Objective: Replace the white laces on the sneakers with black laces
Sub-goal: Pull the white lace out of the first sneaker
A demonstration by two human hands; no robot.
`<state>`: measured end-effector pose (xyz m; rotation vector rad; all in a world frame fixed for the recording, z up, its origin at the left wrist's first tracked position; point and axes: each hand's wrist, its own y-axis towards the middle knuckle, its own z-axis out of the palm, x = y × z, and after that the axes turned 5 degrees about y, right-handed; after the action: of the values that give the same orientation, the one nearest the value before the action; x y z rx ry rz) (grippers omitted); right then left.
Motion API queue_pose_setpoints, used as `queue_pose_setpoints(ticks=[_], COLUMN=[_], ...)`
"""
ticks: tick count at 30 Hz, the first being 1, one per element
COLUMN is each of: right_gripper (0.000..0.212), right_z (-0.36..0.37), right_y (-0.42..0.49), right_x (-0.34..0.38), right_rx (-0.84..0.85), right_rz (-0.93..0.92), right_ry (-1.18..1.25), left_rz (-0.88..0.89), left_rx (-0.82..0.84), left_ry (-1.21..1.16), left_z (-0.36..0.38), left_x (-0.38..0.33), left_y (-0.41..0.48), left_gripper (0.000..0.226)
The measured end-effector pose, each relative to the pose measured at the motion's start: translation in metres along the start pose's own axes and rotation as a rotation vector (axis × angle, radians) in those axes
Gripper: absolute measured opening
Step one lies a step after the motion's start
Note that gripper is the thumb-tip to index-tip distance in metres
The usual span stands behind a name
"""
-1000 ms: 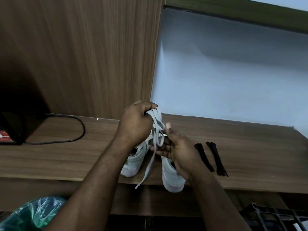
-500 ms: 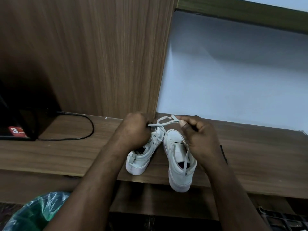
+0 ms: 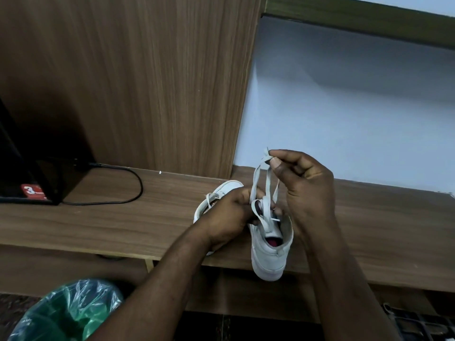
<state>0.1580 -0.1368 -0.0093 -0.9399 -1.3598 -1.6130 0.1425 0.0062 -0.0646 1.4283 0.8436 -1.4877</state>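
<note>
Two sneakers (image 3: 269,254), right hand (image 3: 305,190) pinching white lace (image 3: 256,178), now lifted higher, left hand (image 3: 229,217) fingers (image 3: 243,196) apparently gripping it

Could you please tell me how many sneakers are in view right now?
2: the right sneaker overhangs the shelf edge; the left sneaker lies beside it, mostly hidden behind the left hand.
</note>
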Motion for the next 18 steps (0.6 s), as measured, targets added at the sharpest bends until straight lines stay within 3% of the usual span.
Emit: queue_pose_setpoints(ticks=[3, 6, 8, 11, 16, 18], right_gripper=[0.021, 0.025, 0.031, 0.032, 0.006, 0.007], right_z=[-0.019, -0.032, -0.025, -0.003, 0.022, 0.031], right_y=[0.005, 0.007, 0.001, -0.016, -0.032, -0.033], right_x=[-0.004, -0.014, -0.023, -0.034, -0.039, -0.039], right_rx=[-0.022, 0.029, 0.116, 0.192, 0.194, 0.144], right_rz=[-0.019, 0.069, 0.110, 0.098, 0.158, 0.133], right_ry=[-0.103, -0.356, -0.509, -0.665, -0.590, -0.568], left_rz=[0.000, 0.103, 0.148, 0.102, 0.044, 0.012], left_rx=[-0.175, -0.420, -0.456, -0.483, -0.525, -0.525], left_ry=[0.154, 0.815, 1.063, 1.337, 1.350, 1.296], left_z=[-0.007, -0.018, -0.022, -0.019, -0.029, -0.036], left_x=[-0.003, -0.010, -0.013, -0.015, -0.022, -0.022], left_y=[0.003, 0.005, 0.004, 0.004, -0.002, -0.007], left_gripper=[0.011, 0.013, 0.004, 0.021, 0.026, 0.024])
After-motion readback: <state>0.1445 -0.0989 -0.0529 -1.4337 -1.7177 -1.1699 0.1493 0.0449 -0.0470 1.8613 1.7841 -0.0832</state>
